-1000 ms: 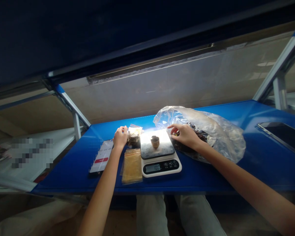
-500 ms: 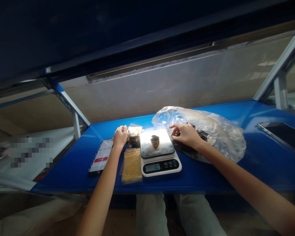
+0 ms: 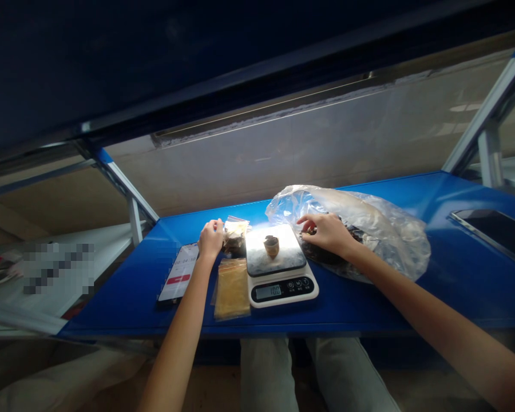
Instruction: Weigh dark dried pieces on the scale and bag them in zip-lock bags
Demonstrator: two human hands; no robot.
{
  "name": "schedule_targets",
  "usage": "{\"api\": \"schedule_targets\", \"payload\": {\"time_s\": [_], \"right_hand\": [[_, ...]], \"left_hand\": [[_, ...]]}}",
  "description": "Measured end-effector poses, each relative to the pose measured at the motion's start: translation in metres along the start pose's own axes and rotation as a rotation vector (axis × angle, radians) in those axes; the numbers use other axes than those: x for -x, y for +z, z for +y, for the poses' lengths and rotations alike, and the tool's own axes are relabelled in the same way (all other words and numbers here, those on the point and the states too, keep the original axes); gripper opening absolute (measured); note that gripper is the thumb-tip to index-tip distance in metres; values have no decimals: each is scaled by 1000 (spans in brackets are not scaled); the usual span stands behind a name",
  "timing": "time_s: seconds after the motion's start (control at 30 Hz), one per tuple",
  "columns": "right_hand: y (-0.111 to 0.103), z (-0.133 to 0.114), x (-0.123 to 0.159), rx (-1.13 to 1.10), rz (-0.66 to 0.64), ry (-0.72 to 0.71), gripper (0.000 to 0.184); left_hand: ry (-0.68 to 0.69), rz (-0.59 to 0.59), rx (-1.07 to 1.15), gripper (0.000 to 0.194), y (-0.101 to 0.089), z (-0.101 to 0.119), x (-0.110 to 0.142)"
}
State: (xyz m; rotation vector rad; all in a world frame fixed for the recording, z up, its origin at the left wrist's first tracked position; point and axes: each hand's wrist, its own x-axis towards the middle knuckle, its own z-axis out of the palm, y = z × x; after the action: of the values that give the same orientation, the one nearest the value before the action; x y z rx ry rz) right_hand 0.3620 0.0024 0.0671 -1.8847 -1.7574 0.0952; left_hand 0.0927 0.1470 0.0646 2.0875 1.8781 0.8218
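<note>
A white kitchen scale [image 3: 283,280] stands on the blue shelf [image 3: 369,297] with a small brown cup [image 3: 271,246] on its platform. My left hand [image 3: 210,239] rests curled on a small clear packet [image 3: 235,234] just left of the scale. My right hand [image 3: 326,232] reaches into the mouth of a large clear plastic bag [image 3: 381,229] holding dark pieces, fingers pinched among them; what they hold is too small to name.
A flat yellowish packet [image 3: 232,289] lies in front of the left hand. A phone with a lit screen [image 3: 178,278] lies further left. Another dark phone [image 3: 495,226] lies at the far right. Shelf uprights stand at both sides.
My right hand has moved slightly further right into the bag's opening, away from the scale. The left hand has stayed put.
</note>
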Motion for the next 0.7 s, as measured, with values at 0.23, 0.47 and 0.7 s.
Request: {"api": "schedule_targets", "payload": {"time_s": [0.23, 0.47, 0.7], "right_hand": [[-1, 2, 0, 26, -65, -25, 26], [3, 5, 0, 27, -54, -34, 30], [2, 3, 0, -24, -33, -26, 30]], "left_hand": [[0, -3, 0, 39, 0, 0, 0], [10, 17, -3, 38, 1, -1, -1], [25, 14, 0, 40, 3, -3, -1]]}}
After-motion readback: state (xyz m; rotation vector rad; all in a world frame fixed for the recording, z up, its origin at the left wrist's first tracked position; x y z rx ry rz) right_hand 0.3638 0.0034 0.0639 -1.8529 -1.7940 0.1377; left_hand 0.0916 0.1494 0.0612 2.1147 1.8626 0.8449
